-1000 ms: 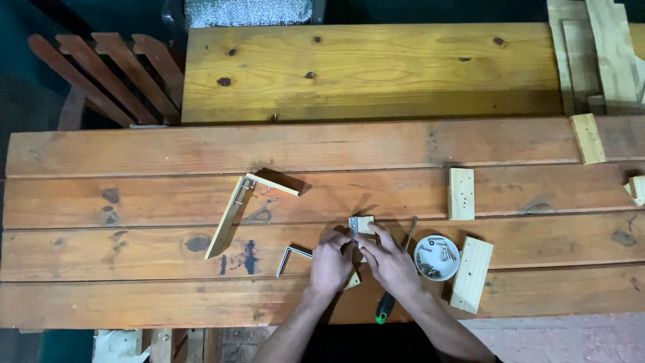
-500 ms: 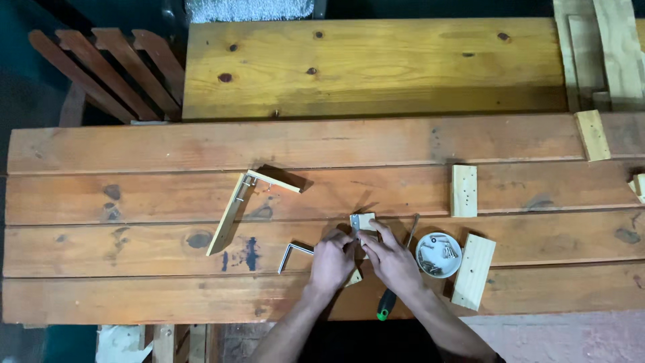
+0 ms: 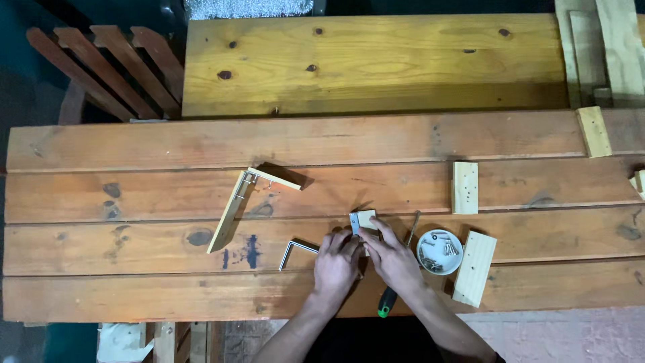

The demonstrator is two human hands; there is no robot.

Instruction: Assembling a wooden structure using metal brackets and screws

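Both hands meet at a small wood block (image 3: 367,219) with a metal bracket (image 3: 354,223) on the plank worktop (image 3: 168,202). The left hand (image 3: 337,263) pins it, grip pressed on the piece; the right hand (image 3: 392,257) pinches its edge. Hold bracket flush before reaching for the screwdriver (image 3: 398,277) or screw dish (image 3: 439,251).

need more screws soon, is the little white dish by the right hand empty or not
Not empty: the white dish holds several loose screws, beside the right hand.
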